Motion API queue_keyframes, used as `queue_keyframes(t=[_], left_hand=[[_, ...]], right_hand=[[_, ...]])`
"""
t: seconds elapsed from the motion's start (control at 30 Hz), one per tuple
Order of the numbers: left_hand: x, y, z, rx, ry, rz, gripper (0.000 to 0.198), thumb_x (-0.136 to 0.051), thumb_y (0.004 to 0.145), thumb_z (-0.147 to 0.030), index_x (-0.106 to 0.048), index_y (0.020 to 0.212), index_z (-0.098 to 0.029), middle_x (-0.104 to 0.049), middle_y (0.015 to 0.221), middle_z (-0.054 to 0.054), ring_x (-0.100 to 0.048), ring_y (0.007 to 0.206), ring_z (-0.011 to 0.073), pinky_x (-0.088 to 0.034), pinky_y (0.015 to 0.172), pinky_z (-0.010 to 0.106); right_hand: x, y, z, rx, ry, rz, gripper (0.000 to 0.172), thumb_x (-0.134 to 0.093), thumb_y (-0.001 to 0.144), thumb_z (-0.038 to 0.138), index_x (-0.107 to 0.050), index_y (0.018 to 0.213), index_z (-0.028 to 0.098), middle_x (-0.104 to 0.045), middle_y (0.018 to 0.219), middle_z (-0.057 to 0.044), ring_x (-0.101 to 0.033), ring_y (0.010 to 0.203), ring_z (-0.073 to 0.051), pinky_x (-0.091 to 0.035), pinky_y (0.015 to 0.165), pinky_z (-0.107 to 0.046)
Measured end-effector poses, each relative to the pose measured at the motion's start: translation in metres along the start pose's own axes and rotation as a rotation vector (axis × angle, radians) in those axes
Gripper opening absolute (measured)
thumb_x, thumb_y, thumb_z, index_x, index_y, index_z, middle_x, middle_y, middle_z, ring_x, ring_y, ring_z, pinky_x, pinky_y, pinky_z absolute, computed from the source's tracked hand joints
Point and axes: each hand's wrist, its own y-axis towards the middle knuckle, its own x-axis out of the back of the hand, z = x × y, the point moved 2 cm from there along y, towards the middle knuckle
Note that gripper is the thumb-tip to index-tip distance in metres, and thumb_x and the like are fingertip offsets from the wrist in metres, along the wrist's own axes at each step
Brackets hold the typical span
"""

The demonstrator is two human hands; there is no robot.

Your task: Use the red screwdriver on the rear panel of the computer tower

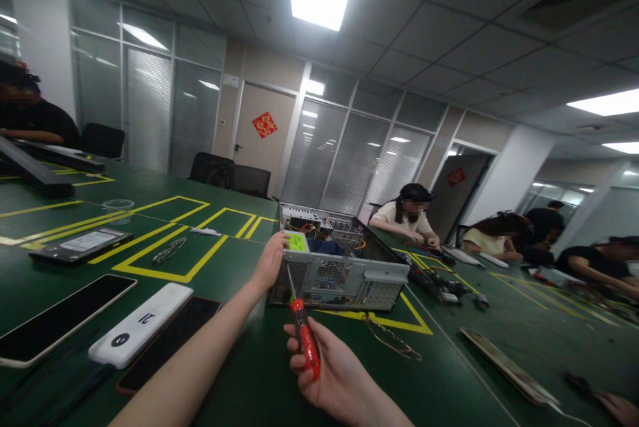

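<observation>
An open computer case (349, 281) lies on the green table, its rear panel facing me and its wiring exposed. My left hand (271, 259) is closed around the left edge of the power supply (297, 241), a unit with a bright green label at the case's left corner; some fingertips are hidden. In my right hand (324, 364) is a red and black screwdriver (304, 337), gripped by the handle. Its thin shaft points up at the rear panel below the power supply. Whether the tip touches a screw is too small to tell.
Left of me lie a hard drive (82, 244), a phone (64, 317), a white power bank (142, 324) and a dark phone (172, 340). Beyond are a plastic cup (118, 209) and a small clear bag (170, 251). Glasses (392, 340) rest near the case. Several people work around the table.
</observation>
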Motion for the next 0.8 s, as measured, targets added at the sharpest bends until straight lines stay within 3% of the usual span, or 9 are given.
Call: queue_keyframes(t=[0.1, 0.17, 0.4, 0.5, 0.67, 0.8], left_hand=[[0.0004, 0.0001, -0.0008, 0.003, 0.001, 0.003, 0.046, -0.027, 0.104, -0.048, -0.063, 0.098, -0.02, -0.068, 0.122, 0.012, -0.056, 0.131, 0.0261, -0.041, 0.116, 0.049], [0.0007, 0.0001, -0.0009, 0.006, 0.001, 0.004, 0.047, -0.026, 0.104, -0.049, -0.063, 0.098, -0.02, -0.067, 0.122, 0.012, -0.055, 0.131, 0.0262, -0.042, 0.116, 0.049], [-0.0002, 0.0002, 0.0011, 0.018, -0.009, 0.001, 0.047, -0.027, 0.103, -0.05, -0.064, 0.098, -0.021, -0.068, 0.122, 0.012, -0.055, 0.132, 0.0268, -0.04, 0.117, 0.05], [-0.0007, 0.0, 0.0009, 0.018, -0.01, -0.002, 0.048, -0.027, 0.103, -0.051, -0.063, 0.098, -0.02, -0.068, 0.122, 0.013, -0.055, 0.132, 0.0268, -0.041, 0.117, 0.05], [-0.0007, -0.0003, 0.0002, 0.01, -0.008, -0.006, 0.048, -0.027, 0.104, -0.051, -0.064, 0.098, -0.021, -0.068, 0.121, 0.012, -0.055, 0.132, 0.0263, -0.041, 0.117, 0.05], [-0.001, -0.0003, 0.0019, 0.011, -0.013, -0.007, 0.048, -0.027, 0.104, -0.051, -0.063, 0.099, -0.02, -0.068, 0.122, 0.012, -0.055, 0.131, 0.0261, -0.041, 0.117, 0.05]], right_hand=[[0.0035, 0.0006, 0.0027, 0.051, 0.036, 0.014, 0.024, -0.058, 0.098, 0.033, -0.065, 0.094, 0.01, -0.058, 0.064, 0.001, -0.044, 0.045, -0.003, -0.024, 0.038, -0.008], [0.0054, 0.0014, 0.0041, 0.091, 0.042, -0.024, 0.021, -0.063, 0.096, 0.027, -0.061, 0.082, 0.011, -0.056, 0.063, 0.001, -0.04, 0.044, -0.001, -0.021, 0.038, -0.007], [0.0007, 0.0022, 0.0035, 0.11, 0.056, -0.095, 0.029, -0.059, 0.097, 0.035, -0.062, 0.079, 0.011, -0.063, 0.071, -0.005, -0.054, 0.056, -0.007, -0.04, 0.047, -0.012], [-0.0004, 0.002, 0.0039, 0.085, 0.043, -0.071, 0.035, -0.051, 0.101, 0.039, -0.064, 0.086, 0.01, -0.064, 0.072, -0.005, -0.056, 0.056, -0.009, -0.041, 0.048, -0.015], [0.0025, 0.0032, 0.0053, -0.013, 0.028, 0.042, 0.03, -0.056, 0.099, 0.037, -0.063, 0.095, 0.009, -0.058, 0.069, -0.001, -0.05, 0.052, -0.005, -0.029, 0.043, -0.01], [0.0047, 0.0034, 0.0096, 0.075, 0.043, 0.034, 0.025, -0.066, 0.093, 0.034, -0.058, 0.082, 0.013, -0.052, 0.067, 0.002, -0.042, 0.049, -0.002, -0.021, 0.04, -0.007]])
